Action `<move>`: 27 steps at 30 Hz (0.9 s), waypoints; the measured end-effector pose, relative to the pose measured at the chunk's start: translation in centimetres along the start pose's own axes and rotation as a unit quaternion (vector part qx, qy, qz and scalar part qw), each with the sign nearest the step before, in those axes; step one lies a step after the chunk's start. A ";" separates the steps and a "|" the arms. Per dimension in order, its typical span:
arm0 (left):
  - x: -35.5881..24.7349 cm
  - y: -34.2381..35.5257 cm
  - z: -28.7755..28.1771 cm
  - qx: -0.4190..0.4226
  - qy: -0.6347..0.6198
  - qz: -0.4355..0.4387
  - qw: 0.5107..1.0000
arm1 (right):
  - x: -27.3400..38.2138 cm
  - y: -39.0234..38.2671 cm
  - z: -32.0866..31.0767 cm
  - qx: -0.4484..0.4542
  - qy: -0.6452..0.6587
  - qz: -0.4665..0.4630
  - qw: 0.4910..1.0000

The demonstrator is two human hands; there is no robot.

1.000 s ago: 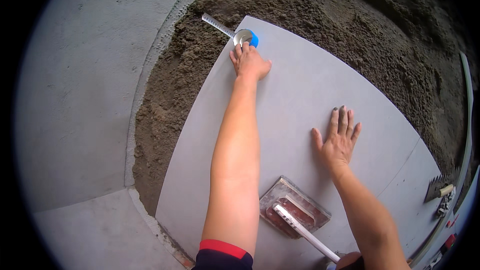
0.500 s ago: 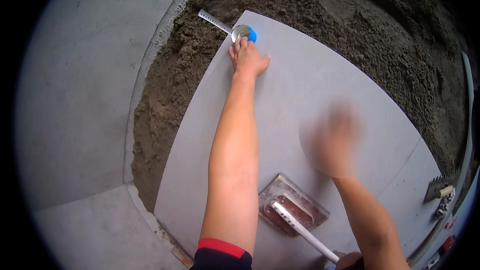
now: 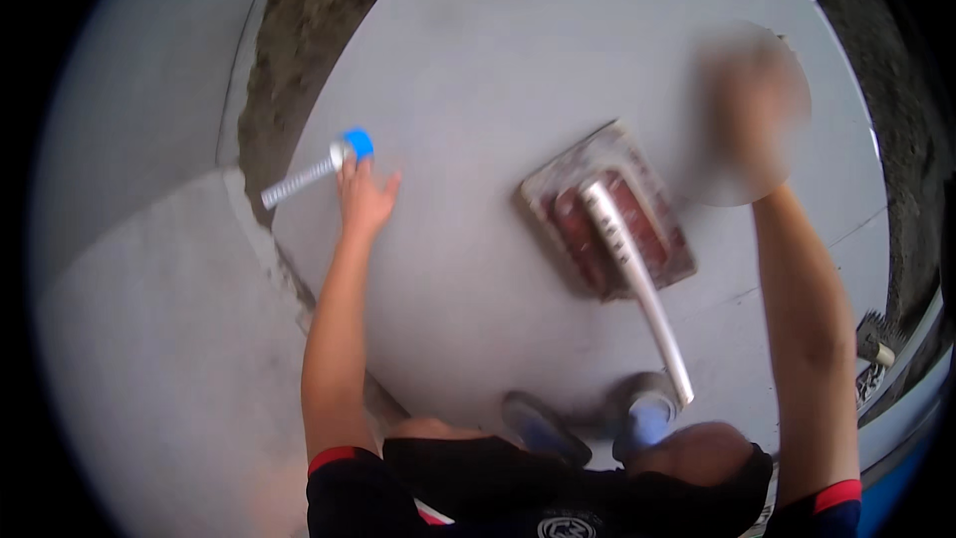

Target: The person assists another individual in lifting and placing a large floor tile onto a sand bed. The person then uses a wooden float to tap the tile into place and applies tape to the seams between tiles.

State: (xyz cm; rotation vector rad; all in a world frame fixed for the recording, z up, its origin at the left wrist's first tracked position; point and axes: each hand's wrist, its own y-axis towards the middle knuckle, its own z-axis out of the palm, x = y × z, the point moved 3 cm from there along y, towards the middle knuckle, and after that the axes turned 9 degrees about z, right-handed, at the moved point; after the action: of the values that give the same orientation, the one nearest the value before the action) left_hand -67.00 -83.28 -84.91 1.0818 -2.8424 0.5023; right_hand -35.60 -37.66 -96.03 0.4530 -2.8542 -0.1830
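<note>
My left hand (image 3: 366,197) is at the left edge of a large grey tile (image 3: 448,269), its fingers on a measuring tape (image 3: 354,144) curled into a ring, white with a blue outer side. The thumb sticks out to the right. The tape's straight marked end reaches left past the tile's edge. My right hand (image 3: 754,105) is over the right part of the tile, and a blur hides its fingers. Between my hands lies a flat square-plated tool (image 3: 652,174) with a reddish-brown block and a long pale handle (image 3: 637,274) slanting toward my feet.
A trench of dark, rough mortar (image 3: 299,50) runs between tile and grey wall (image 3: 129,90); more lies along the far right. My shoes (image 3: 543,426) stand at the tile's near side. A notched trowel (image 3: 874,344) lies at the right beside a pale curved edge.
My left hand has brought the measuring tape from the tile's far corner back to its near left edge. The view has tipped down toward my feet. My right hand stays blurred.
</note>
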 end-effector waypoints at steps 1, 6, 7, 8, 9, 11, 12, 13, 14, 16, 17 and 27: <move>3.5 -7.3 1.9 0.031 -0.010 -0.052 0.998 | 0.6 -0.4 0.0 -0.012 0.004 -0.006 1.000; 7.1 -42.2 11.0 0.197 -0.137 -0.345 0.908 | 1.7 0.7 0.0 -0.032 -0.069 -0.022 0.997; 5.5 -47.0 12.7 0.178 -0.191 -0.391 0.883 | -0.7 2.6 0.8 -0.014 -0.088 -0.088 0.992; 3.9 -51.9 13.6 0.160 -0.232 -0.447 0.849 | -1.8 1.8 0.5 0.076 0.032 -0.104 0.991; 2.3 -55.5 14.6 0.153 -0.249 -0.478 0.828 | -3.1 1.3 -0.6 0.168 0.164 -0.099 0.967; -1.2 -62.2 15.9 0.138 -0.278 -0.541 0.782 | -6.6 -2.3 -4.2 0.317 0.361 -0.035 0.876; -2.3 -65.3 16.2 0.157 -0.273 -0.547 0.775 | -8.5 -6.6 -6.3 0.355 0.309 0.000 0.882; -3.1 -67.2 16.7 0.173 -0.273 -0.548 0.772 | -10.4 -10.6 -9.1 0.390 0.252 0.030 0.885; -3.8 -67.8 17.1 0.187 -0.275 -0.541 0.773 | -11.1 -15.7 -11.3 0.432 0.255 0.059 0.863; -4.7 -64.9 16.3 0.267 -0.263 -0.481 0.792 | -12.0 -22.9 -15.2 0.555 0.184 0.154 0.796; -4.6 -63.2 15.1 0.309 -0.254 -0.450 0.799 | -6.9 -26.4 -18.2 0.613 0.206 0.206 0.735; -2.2 -43.7 18.2 -0.124 -0.186 -0.282 0.933 | 7.6 -18.6 -30.3 0.345 0.209 -0.046 0.914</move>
State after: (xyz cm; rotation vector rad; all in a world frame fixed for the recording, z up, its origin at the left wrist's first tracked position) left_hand -35.59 -118.32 -90.27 1.9992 -2.5604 -0.1159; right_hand -29.37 -60.16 -68.17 0.6551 -2.3910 0.8330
